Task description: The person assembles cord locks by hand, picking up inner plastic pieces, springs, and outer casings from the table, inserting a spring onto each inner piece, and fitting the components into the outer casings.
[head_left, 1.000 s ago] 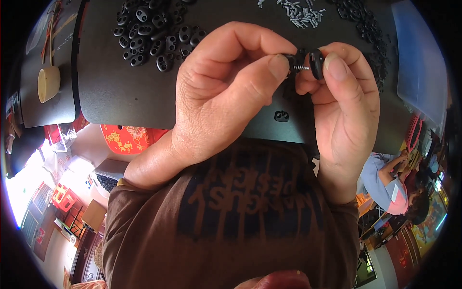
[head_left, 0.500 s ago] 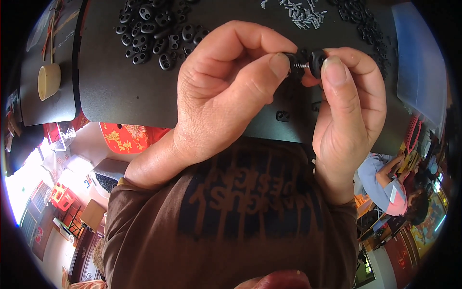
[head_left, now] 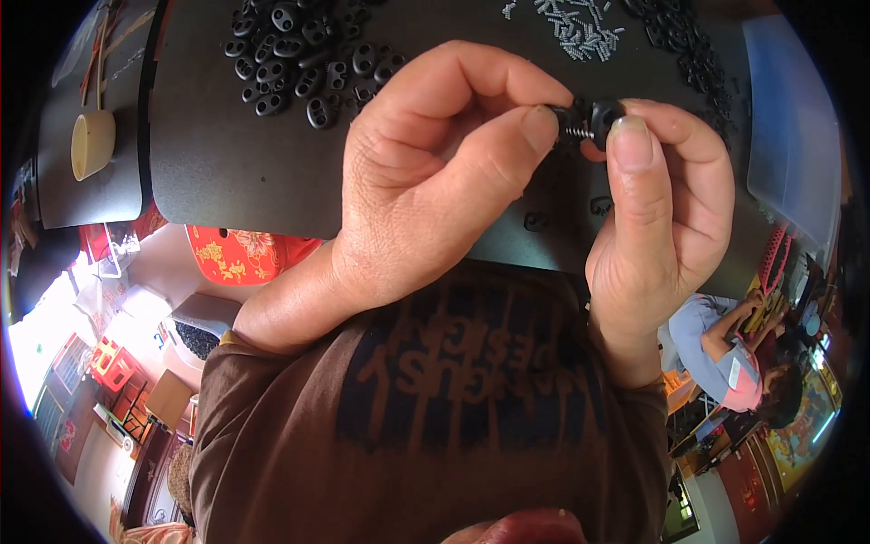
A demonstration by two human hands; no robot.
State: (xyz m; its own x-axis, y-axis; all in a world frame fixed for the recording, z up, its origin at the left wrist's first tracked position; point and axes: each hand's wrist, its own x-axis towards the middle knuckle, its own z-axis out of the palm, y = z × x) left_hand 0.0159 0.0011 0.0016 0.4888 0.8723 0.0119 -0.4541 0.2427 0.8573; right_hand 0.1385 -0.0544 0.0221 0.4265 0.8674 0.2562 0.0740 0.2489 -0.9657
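Observation:
Between thumb and fingers, my left hand (head_left: 417, 190) pinches a small black plastic cord lock part (head_left: 563, 118), mostly hidden by the fingertips. My right hand (head_left: 660, 199) grips a rounded black cord lock piece (head_left: 602, 118) by its edge. A thin metal spring (head_left: 578, 133) bridges the short gap between the two parts. Both hands are raised over the dark table. Two loose black parts lie below them: one small part (head_left: 536, 221) near the table's front edge, another (head_left: 600, 206) beside my right wrist.
Black two-holed cord lock pieces (head_left: 272, 72) are heaped at the far left. Loose springs (head_left: 580, 36) lie at the far middle, more black parts (head_left: 680, 41) to their right. A translucent blue sheet (head_left: 793, 127), a cream cup (head_left: 92, 145) and a red patterned stool (head_left: 245, 254) stand around; another person (head_left: 725, 349) sits at right.
Both hands have shifted slightly to the right in view, along with the table. The two black parts look a little closer together, with the spring still between them.

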